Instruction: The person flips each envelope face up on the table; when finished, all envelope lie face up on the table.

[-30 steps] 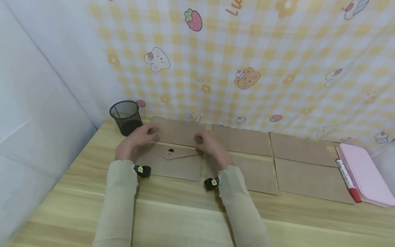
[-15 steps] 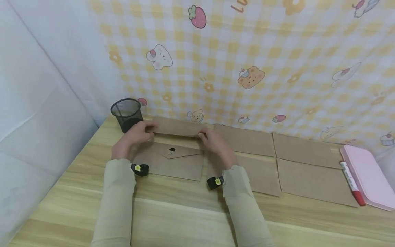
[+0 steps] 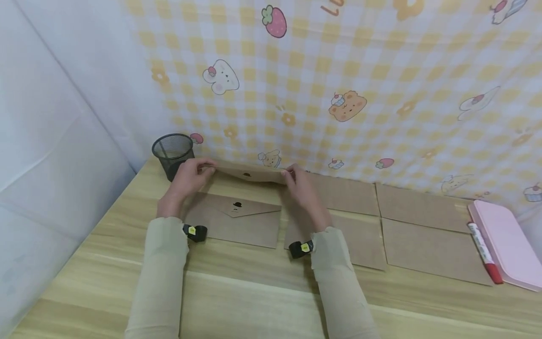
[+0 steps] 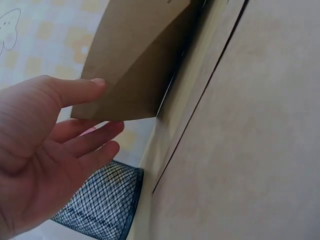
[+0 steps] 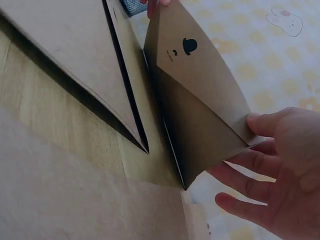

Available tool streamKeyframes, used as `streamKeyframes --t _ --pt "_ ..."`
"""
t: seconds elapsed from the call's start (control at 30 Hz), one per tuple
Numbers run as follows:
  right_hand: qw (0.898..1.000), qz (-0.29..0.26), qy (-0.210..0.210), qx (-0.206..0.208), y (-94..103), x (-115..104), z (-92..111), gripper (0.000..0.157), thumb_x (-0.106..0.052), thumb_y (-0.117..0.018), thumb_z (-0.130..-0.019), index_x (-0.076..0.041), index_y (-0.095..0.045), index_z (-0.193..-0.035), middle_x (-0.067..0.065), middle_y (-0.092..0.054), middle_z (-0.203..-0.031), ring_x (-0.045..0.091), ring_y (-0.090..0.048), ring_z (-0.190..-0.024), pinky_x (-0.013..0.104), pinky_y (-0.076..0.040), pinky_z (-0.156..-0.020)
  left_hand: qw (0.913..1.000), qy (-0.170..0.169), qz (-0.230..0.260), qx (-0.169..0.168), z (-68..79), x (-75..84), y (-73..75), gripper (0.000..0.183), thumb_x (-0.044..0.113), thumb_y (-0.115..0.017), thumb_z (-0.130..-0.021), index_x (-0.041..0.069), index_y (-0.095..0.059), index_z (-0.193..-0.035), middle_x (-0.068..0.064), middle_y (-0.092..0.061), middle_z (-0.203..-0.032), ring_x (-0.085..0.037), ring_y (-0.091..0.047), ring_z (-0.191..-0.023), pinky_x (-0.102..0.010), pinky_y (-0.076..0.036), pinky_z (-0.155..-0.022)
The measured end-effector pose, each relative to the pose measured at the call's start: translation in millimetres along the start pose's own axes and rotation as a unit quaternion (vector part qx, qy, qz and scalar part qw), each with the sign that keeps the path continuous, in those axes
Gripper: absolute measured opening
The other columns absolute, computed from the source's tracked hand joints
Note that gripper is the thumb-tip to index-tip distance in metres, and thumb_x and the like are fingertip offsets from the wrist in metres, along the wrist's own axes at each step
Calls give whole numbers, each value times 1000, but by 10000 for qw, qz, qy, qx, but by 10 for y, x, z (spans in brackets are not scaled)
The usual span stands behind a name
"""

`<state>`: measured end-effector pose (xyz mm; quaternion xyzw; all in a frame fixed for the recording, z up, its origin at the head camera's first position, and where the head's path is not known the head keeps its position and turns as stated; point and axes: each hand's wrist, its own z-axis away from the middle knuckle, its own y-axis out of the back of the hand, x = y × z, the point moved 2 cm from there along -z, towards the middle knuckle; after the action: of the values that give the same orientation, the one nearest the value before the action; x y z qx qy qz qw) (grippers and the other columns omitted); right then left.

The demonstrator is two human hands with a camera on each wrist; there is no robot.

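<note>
Both hands hold a brown kraft envelope (image 3: 254, 174) by its two ends near the back of the table. It is tipped upright, and its pointed flap with a printed black hat faces the person in the right wrist view. My left hand (image 3: 190, 179) pinches the left end, thumb on the flap side and fingers behind. At the other end my right hand (image 3: 302, 188) pinches the envelope between thumb and fingers. Just in front lies a second envelope (image 3: 241, 230), flap side up with the same hat print.
A black mesh pen holder (image 3: 172, 148) stands beside the left hand. To the right, several plain brown envelopes (image 3: 432, 249) lie in two rows. A red-capped marker (image 3: 482, 249) and a pink case (image 3: 508, 245) lie at the far right. A checked curtain (image 3: 296, 94) hangs behind.
The back left envelope, lying flat a second ago, has been lifted and turned up so its hat-printed flap now shows. Both hands moved slightly back with it.
</note>
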<state>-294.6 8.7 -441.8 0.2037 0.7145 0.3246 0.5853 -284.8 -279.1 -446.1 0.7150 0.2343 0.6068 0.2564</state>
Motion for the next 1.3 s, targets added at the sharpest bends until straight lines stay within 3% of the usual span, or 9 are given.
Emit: streamKeyframes --t 0.17,0.27,0.4,0.47,0.6,0.73,0.97,1.13,1.3 --pt "9975 -225 164 652 49 10 3 26 -24 -51 -97 0 -48 -106 15 -62 -89 24 -57 -76 35 -48 -67 9993 -79 116 347 -33 39 -38 23 13 -53 -94 1 -64 -111 -16 -63 -113 -32 -52 -114 -46 -39 -97" --pt "9939 -151 330 1044 73 6 4 29 -23 -53 -96 6 -53 -94 15 -58 -102 25 -57 -79 35 -47 -71 9984 -12 170 544 -42 64 -55 24 14 -54 -94 1 -61 -112 -17 -62 -114 -33 -52 -114 -46 -38 -97" --pt "9913 -150 343 1258 91 -15 11 29 -25 -55 -95 4 -52 -92 15 -60 -99 25 -58 -77 35 -48 -68 9966 -30 190 804 -51 86 -65 25 13 -56 -92 -1 -54 -113 -20 -61 -112 -34 -54 -110 -46 -39 -95" --pt "9895 -249 419 1357 98 -25 13 26 -25 -56 -94 0 -49 -92 16 -62 -87 25 -59 -74 35 -49 -66 9948 -92 191 992 -55 100 -71 27 12 -58 -91 -3 -49 -112 -23 -61 -110 -34 -55 -108 -46 -40 -94" --pt "9830 -218 681 1691 114 -23 17 27 -23 -60 -92 -5 -47 -75 12 -59 -73 24 -58 -68 33 -49 -63 9885 46 185 1501 -67 140 -106 34 16 -61 -90 1 -35 -107 -27 -59 -98 -35 -56 -93 -45 -44 -80" --pt "9753 -187 971 1975 140 -14 19 28 -20 -61 -91 -4 -52 -70 12 -62 -71 24 -61 -68 33 -51 -63 9808 193 178 1934 -86 171 -161 38 20 -62 -89 5 -28 -98 -20 -55 -84 -31 -54 -78 -41 -41 -66" --pt "9712 -287 1544 1792 182 -40 13 8 -3 -60 -89 3 -64 -93 15 -66 -92 26 -64 -86 32 -54 -65 9701 -217 -299 2399 -70 188 -167 25 18 -62 -90 3 -44 -82 -15 -53 -81 -30 -52 -80 -41 -42 -72" --pt "9646 -231 1749 1959 194 -63 18 20 13 -50 -85 6 -62 -101 19 -63 -101 28 -60 -94 31 -53 -71 9604 -759 -61 2682 -65 221 -107 11 5 -62 -87 1 -52 -88 -13 -61 -87 -27 -57 -85 -41 -45 -78" --pt "9611 -215 1877 2013 213 -83 17 27 15 -48 -85 8 -59 -108 21 -59 -108 31 -56 -100 32 -51 -79 9629 -1202 56 2415 -72 260 -80 20 -5 -61 -85 -4 -53 -103 -17 -58 -100 -28 -55 -95 -40 -43 -88"
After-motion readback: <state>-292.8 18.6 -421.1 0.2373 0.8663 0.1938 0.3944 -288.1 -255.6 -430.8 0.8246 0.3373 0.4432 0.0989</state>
